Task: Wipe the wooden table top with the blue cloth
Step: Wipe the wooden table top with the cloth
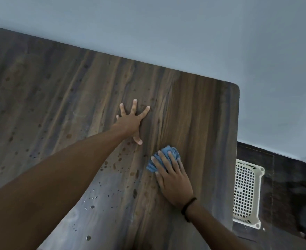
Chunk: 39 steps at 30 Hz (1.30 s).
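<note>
Right hand (174, 179) flat, pressing blue cloth (164, 156) on table top (202, 114); left hand (130, 121) splayed on wood.

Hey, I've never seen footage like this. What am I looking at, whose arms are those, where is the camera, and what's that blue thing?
There is no machine here. These are a person's two bare arms, filmed by one wide-angle camera worn on the person's head and looking forward and down, which is why the arms come in from the bottom edge. The left hand lies flat on the wooden table top with its fingers spread, probably as a brace. The right hand, with a dark band at the wrist, presses fairly straight fingers onto a bunched blue cloth, which is used for wiping. Water drops dot the wood to the left of the cloth, so that part looks not yet wiped. Past the table's right edge, lower down, is a white perforated basket.
</note>
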### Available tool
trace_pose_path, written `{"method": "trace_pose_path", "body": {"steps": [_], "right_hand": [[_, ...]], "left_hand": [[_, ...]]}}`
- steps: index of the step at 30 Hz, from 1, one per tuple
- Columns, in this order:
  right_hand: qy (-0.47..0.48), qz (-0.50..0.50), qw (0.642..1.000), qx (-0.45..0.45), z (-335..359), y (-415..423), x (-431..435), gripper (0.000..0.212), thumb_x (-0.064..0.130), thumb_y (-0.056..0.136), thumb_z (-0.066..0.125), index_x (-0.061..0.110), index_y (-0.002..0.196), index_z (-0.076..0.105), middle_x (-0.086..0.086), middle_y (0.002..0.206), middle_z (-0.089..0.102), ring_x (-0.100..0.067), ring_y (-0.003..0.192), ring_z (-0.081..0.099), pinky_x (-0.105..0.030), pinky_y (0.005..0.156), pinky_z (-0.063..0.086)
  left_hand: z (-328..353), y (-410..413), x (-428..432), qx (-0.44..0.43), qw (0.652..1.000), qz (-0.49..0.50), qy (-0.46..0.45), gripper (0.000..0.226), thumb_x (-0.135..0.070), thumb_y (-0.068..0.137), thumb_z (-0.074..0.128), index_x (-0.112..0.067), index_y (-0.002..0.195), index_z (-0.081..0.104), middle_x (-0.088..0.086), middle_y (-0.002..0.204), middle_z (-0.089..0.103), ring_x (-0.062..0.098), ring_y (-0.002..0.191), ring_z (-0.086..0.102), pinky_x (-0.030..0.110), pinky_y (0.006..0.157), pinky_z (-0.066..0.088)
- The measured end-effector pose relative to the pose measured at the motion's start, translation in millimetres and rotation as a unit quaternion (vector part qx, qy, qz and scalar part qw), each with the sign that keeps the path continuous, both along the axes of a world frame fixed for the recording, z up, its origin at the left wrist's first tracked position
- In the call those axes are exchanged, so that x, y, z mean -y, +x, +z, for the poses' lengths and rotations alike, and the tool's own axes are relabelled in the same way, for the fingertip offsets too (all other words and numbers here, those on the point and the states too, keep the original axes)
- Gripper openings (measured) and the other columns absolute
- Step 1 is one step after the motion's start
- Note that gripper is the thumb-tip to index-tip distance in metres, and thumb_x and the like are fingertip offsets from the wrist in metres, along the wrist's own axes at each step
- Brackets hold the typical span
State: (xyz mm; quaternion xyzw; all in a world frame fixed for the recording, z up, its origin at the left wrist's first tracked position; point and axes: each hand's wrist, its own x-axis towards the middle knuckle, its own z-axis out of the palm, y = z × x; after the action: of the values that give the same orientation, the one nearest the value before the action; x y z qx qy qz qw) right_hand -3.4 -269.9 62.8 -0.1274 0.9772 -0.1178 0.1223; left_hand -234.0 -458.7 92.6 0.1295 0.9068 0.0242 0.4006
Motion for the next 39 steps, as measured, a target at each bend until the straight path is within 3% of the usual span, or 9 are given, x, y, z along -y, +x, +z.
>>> {"method": "trace_pose_path", "body": {"steps": [4,7,11,16,20,23,28,30,39], "right_hand": [[0.014,0.07,0.997,-0.01,1,-63,-33,0.053,0.042,0.107,0.025,0.034,0.159,0.018,0.005,0.166,0.018,-0.024,0.154,0.012,-0.053,0.122,0.022],[0.014,-0.023,0.999,-0.033,5,-153,-59,0.053,0.04,0.106,0.029,0.032,0.158,0.026,0.001,0.165,0.023,-0.028,0.153,0.017,-0.055,0.119,0.024],[-0.017,-0.157,0.987,-0.006,9,-217,-62,0.054,0.04,0.108,0.026,0.032,0.16,0.016,0.001,0.169,0.01,-0.027,0.155,0.001,-0.054,0.124,0.007],[0.008,-0.107,0.993,-0.05,1,-107,-10,0.054,0.039,0.106,0.031,0.031,0.159,0.023,0.0,0.166,0.02,-0.029,0.154,0.013,-0.052,0.123,0.016],[0.016,-0.016,0.999,-0.025,-1,3,9,0.054,0.041,0.107,0.027,0.032,0.16,0.019,0.003,0.167,0.016,-0.025,0.155,0.005,-0.05,0.125,0.013],[0.014,-0.009,1.0,-0.019,2,-17,-5,0.053,0.042,0.107,0.028,0.033,0.159,0.021,0.003,0.167,0.017,-0.026,0.155,0.01,-0.052,0.123,0.017],[-0.02,-0.211,0.977,0.006,11,-113,5,0.055,0.04,0.108,0.027,0.029,0.16,0.015,0.001,0.169,0.008,-0.029,0.155,0.002,-0.055,0.124,0.006],[-0.018,-0.231,0.973,0.016,9,-117,12,0.056,0.041,0.108,0.027,0.029,0.161,0.012,0.0,0.169,0.005,-0.03,0.155,0.0,-0.055,0.124,0.003],[0.012,-0.108,0.994,0.005,9,88,70,0.055,0.042,0.108,0.027,0.031,0.16,0.018,0.0,0.168,0.014,-0.027,0.155,0.004,-0.053,0.124,0.015]], "left_hand": [[0,-1,-1,0.001,1.0,0.0,-0.004,0.154,-0.05,0.051,0.094,-0.055,0.141,-0.032,0.001,0.147,-0.052,0.058,0.134,-0.032,0.075,0.108,0.011],[2,-3,-1,0.008,1.0,0.001,-0.005,0.152,-0.049,0.054,0.093,-0.054,0.141,-0.031,0.001,0.147,-0.052,0.058,0.134,-0.033,0.074,0.109,0.01],[3,-3,-2,0.009,1.0,0.002,-0.016,0.152,-0.049,0.053,0.094,-0.055,0.142,-0.031,0.001,0.148,-0.051,0.058,0.135,-0.032,0.074,0.109,0.011],[6,-1,-3,0.001,1.0,-0.004,-0.018,0.153,-0.05,0.052,0.093,-0.055,0.142,-0.03,0.002,0.15,-0.048,0.059,0.136,-0.03,0.076,0.107,0.013],[13,2,-6,-0.003,1.0,0.0,-0.016,0.153,-0.05,0.051,0.094,-0.055,0.143,-0.028,0.002,0.153,-0.045,0.058,0.137,-0.028,0.075,0.107,0.016],[24,10,-6,-0.011,1.0,0.014,0.002,0.148,-0.045,0.056,0.094,-0.052,0.148,-0.022,0.003,0.156,-0.039,0.056,0.139,-0.026,0.074,0.108,0.015],[31,62,13,-0.101,0.992,0.043,0.066,0.126,-0.043,0.069,0.088,-0.046,0.155,-0.005,-0.001,0.161,-0.03,0.049,0.142,-0.028,0.078,0.108,0.012],[31,91,25,-0.071,0.992,0.081,0.063,0.13,-0.046,0.067,0.088,-0.048,0.154,-0.008,-0.003,0.16,-0.034,0.048,0.143,-0.028,0.078,0.107,0.012],[28,128,37,0.0,0.995,0.093,0.034,0.126,-0.044,0.073,0.085,-0.043,0.155,-0.011,-0.001,0.16,-0.033,0.053,0.144,-0.02,0.075,0.107,0.025]]}}
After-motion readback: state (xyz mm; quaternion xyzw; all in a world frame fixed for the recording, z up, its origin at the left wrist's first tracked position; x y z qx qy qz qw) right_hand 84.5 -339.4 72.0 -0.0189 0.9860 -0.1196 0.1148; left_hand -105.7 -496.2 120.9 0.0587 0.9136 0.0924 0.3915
